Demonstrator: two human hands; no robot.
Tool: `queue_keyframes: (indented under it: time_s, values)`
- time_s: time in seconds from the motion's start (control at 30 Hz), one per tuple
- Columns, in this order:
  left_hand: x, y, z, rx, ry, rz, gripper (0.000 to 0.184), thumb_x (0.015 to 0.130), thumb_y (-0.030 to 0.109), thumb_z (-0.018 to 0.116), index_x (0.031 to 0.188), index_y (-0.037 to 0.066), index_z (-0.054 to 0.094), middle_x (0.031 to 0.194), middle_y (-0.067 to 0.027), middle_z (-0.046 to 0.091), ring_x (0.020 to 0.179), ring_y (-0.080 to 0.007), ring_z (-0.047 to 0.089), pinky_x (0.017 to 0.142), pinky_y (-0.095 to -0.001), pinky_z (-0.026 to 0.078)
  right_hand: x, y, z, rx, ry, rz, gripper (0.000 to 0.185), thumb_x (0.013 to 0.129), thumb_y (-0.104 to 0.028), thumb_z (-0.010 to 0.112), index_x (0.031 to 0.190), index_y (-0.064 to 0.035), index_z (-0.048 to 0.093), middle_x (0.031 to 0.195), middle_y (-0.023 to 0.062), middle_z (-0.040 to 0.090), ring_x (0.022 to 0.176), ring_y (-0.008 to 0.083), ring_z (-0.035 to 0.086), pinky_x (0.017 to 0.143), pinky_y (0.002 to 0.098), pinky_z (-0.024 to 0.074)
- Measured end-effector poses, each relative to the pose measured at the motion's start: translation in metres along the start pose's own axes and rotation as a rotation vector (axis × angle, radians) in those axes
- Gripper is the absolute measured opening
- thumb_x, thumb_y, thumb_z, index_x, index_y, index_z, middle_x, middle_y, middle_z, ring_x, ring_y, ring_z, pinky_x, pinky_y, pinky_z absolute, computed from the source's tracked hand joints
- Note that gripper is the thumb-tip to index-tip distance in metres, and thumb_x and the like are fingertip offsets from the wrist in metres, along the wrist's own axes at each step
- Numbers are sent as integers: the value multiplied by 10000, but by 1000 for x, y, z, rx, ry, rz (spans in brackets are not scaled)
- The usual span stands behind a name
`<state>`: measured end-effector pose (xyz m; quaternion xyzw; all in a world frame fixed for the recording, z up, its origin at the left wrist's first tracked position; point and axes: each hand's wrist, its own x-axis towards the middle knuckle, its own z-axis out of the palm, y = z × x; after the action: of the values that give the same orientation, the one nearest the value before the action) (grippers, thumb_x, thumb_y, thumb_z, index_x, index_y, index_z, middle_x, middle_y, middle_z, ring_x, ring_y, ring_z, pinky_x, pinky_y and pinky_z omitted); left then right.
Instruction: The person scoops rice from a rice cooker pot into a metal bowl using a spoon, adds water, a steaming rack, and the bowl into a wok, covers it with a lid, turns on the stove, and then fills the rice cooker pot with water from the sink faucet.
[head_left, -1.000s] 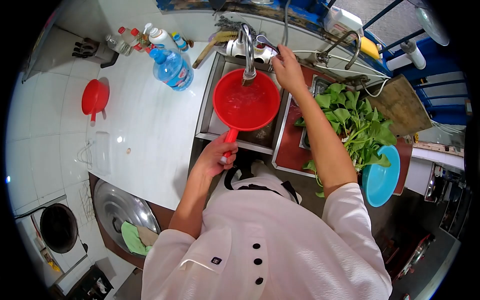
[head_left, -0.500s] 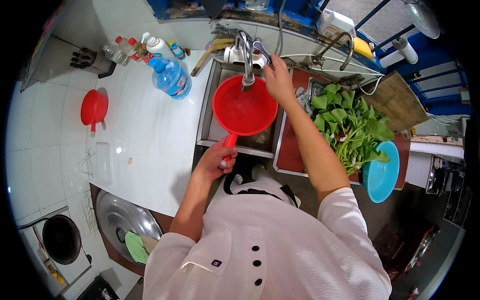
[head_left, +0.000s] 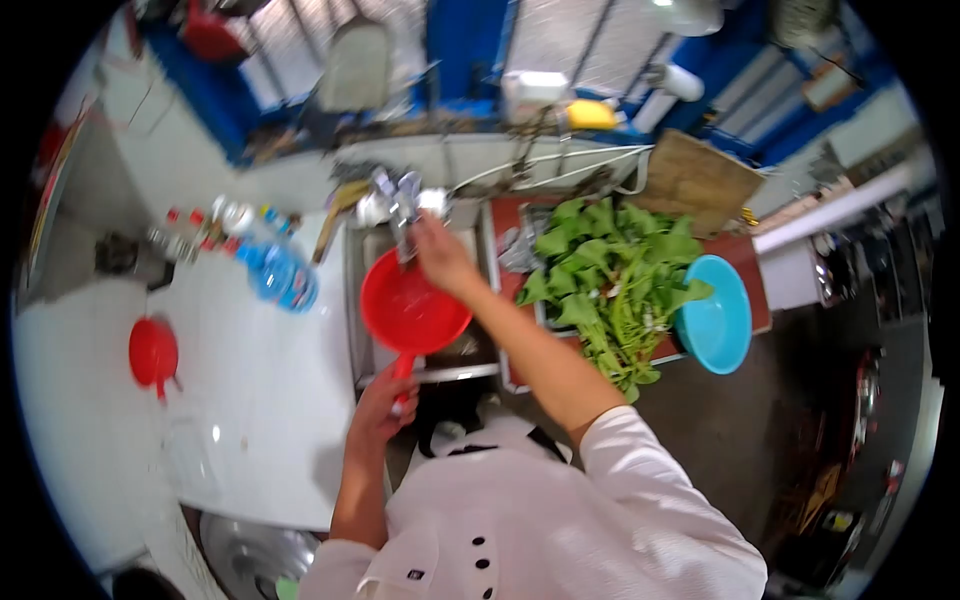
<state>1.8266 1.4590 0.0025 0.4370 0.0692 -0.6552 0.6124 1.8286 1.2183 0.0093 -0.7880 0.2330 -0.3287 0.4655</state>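
Note:
My left hand (head_left: 383,405) is wrapped round the handle of a red plastic water dipper (head_left: 412,312). The dipper's bowl sits over the metal sink (head_left: 487,372), below the spout of the tap (head_left: 403,225). Some water seems to be in the bowl, though the view is blurred. My right hand (head_left: 442,255) is up at the tap, with its fingers closed at the lever (head_left: 409,187). Blur hides the exact finger contact.
Leafy greens (head_left: 615,285) lie on the red board right of the sink, beside a blue basin (head_left: 718,315). On the white counter (head_left: 250,400) stand a large water bottle (head_left: 280,275) and several smaller bottles. Another red dipper (head_left: 153,352) is at the left wall.
The head view has tilted up and shifted, so more of the window shows and the scene sits further left. My left hand still holds the dipper under the tap; my right stays at the lever.

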Motion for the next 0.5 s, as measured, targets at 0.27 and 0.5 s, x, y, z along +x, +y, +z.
queue_keyframes:
  time_s: [0.27,0.5]
  values:
    - [-1,-11,-19,48,-23,-10,403,853,61,535,1230,141,419,680,-24,462,435,-112,434,363,-251,328,-25,-47,-161,243,-177,285,186,935,-152,565,949,-3,676,744,47,651,641,82,603,581,229,501]
    - [-13,-44,-5,-20,70,-7,397,835,59,531,1208,153,432,679,-36,472,440,-126,433,365,-262,324,101,-75,-419,-145,330,132,205,893,-223,595,862,-39,680,665,31,615,542,93,559,489,240,449]
